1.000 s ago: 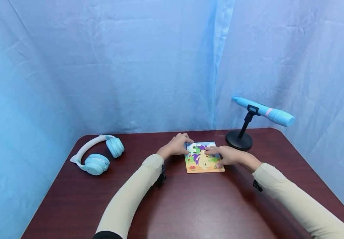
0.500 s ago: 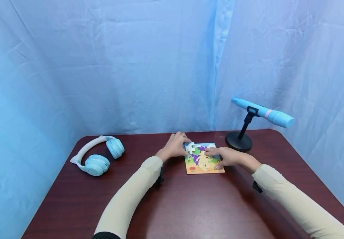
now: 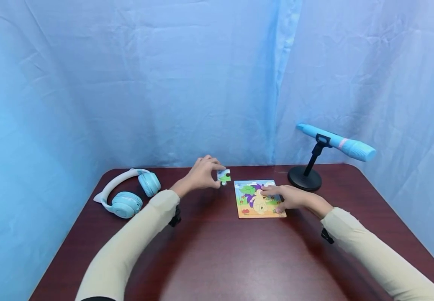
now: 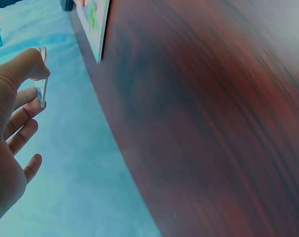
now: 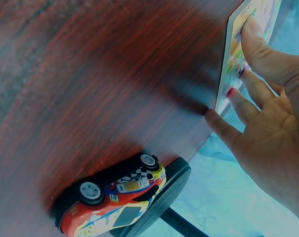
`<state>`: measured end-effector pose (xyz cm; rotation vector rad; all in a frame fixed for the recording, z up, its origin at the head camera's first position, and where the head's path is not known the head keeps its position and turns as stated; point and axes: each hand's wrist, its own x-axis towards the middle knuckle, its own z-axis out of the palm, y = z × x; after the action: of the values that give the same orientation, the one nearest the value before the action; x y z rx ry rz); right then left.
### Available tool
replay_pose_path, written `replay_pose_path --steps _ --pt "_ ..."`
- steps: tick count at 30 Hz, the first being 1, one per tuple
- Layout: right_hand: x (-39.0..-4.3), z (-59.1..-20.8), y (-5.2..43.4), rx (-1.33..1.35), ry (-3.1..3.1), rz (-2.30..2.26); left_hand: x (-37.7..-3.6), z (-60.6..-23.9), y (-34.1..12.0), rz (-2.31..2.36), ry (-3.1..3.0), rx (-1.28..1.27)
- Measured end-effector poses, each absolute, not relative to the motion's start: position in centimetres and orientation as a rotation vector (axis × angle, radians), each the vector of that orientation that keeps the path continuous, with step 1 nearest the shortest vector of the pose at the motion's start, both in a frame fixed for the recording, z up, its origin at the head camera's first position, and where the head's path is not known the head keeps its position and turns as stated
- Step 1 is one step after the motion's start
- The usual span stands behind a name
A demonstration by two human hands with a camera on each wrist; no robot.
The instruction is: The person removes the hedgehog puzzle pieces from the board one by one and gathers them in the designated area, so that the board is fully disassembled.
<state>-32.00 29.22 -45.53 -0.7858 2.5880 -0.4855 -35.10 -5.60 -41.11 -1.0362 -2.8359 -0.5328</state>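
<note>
The left hand (image 3: 201, 173) has lifted a puzzle piece (image 3: 224, 176) off the puzzle board (image 3: 252, 209) toward the worktop's far edge, pinching it; the flat-fingered right hand (image 3: 290, 198) steadies the board, now one piece short.

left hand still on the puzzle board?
No, the left hand holds a puzzle piece in the air, left of the puzzle board.
</note>
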Motion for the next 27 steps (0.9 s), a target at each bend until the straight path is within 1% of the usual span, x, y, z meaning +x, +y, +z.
replay_pose_path --steps 5,13,19,27 --pt "-32.0 -45.5 29.4 -0.795 2.585 -0.482 -34.9 -41.0 -9.4 -0.461 -2.843 -1.020" --pt "-32.1 -45.5 29.8 -0.765 2.595 -0.491 -35.6 -42.4 -14.0 -0.416 -2.925 -0.924" --pt "-32.2 -45.7 30.0 -0.756 2.593 -0.495 -35.8 -43.4 -15.5 -0.347 -2.961 -0.917" --pt "-32.3 -46.0 30.1 -0.732 2.595 -0.502 -36.1 -44.4 -16.2 -0.269 -2.993 -0.902"
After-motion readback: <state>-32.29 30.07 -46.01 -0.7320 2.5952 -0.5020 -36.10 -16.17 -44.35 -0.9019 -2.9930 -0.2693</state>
